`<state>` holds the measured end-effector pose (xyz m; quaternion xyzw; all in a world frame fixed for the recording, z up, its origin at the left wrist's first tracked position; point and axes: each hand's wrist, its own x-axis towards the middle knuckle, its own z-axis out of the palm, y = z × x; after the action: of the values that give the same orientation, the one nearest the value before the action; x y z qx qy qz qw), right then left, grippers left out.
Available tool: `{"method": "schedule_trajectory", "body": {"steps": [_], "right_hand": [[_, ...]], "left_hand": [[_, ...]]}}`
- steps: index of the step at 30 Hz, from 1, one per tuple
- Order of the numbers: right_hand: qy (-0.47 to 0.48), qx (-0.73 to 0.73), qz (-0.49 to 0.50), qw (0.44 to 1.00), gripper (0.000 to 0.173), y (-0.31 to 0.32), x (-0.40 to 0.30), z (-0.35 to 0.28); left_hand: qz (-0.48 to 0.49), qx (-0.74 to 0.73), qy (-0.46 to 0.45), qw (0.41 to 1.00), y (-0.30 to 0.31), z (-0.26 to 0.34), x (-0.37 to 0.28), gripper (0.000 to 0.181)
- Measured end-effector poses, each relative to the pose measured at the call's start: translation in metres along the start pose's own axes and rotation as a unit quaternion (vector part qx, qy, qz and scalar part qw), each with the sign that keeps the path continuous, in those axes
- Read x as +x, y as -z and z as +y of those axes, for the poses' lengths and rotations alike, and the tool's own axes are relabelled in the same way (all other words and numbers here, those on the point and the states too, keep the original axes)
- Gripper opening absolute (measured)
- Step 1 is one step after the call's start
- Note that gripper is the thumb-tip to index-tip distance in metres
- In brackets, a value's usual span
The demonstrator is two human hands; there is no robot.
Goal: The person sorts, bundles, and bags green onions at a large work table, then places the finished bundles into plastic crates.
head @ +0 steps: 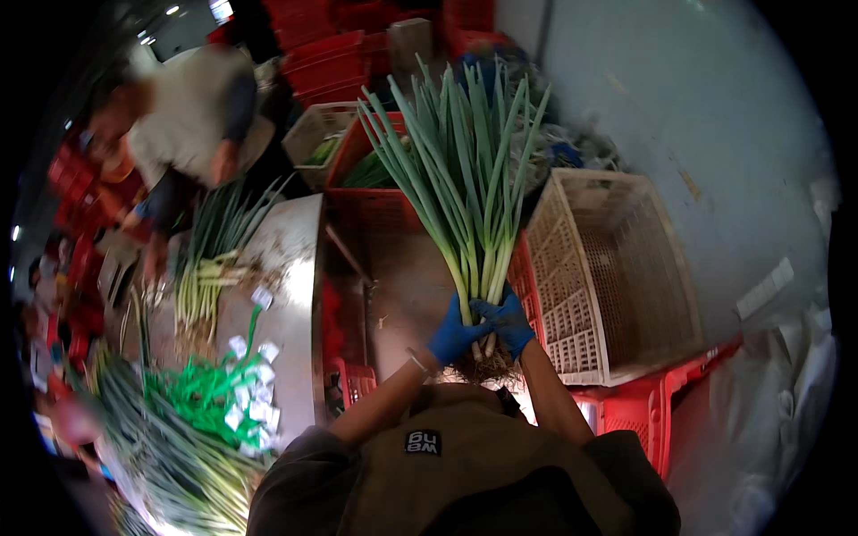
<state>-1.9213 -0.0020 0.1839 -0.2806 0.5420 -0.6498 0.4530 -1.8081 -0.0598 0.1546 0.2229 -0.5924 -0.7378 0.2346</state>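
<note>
Both my hands wear blue gloves and grip one bunch of green onions (pixel 469 194) low on its pale stems. My left hand (pixel 458 335) wraps the stems from the left, and my right hand (pixel 507 323) closes on them from the right. The long green leaves fan out away from me. Brown, tangled roots (pixel 484 370) hang below my hands, close to my apron (pixel 482 462). Both hands are in front of my body, to the right of the metal table (pixel 295 261).
On the table lie a bunch of green onions (pixel 201 288), green tag ties (pixel 194 395) with white labels and a larger onion pile (pixel 181 455). A co-worker (pixel 194 120) leans over its far side. A white plastic crate (pixel 583 328) stands at right above a red crate (pixel 660 422).
</note>
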Motion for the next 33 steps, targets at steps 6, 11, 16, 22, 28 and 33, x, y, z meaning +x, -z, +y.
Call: {"method": "schedule_trajectory", "body": {"steps": [6, 11, 16, 22, 28, 33], "right_hand": [[0.004, -0.021, 0.138, 0.99, 0.058, 0.053, 0.026, 0.011], [0.018, -0.059, 0.201, 0.978, 0.061, 0.109, 0.039, -0.033], [-0.012, -0.057, 0.177, 0.983, 0.061, 0.219, 0.054, -0.098], [-0.207, -0.122, 0.124, 0.963, 0.056, 0.43, 0.076, -0.055], [-0.308, -0.036, 0.074, 0.948, 0.051, 0.529, 0.063, 0.067], [-0.352, 0.03, 0.03, 0.935, 0.055, 0.552, 0.052, 0.135]], "left_hand": [[-0.151, 0.013, -0.011, 0.988, -0.015, -0.047, 0.074, 0.07], [-0.194, 0.066, -0.002, 0.979, -0.065, -0.035, 0.135, 0.054], [-0.22, -0.025, 0.024, 0.975, -0.173, -0.021, 0.211, 0.043], [-0.162, -0.09, 0.211, 0.96, -0.315, -0.132, 0.283, 0.051], [-0.017, -0.08, 0.321, 0.944, -0.373, -0.309, 0.256, 0.054], [0.011, -0.109, 0.348, 0.931, -0.377, -0.303, 0.244, 0.046]]}}
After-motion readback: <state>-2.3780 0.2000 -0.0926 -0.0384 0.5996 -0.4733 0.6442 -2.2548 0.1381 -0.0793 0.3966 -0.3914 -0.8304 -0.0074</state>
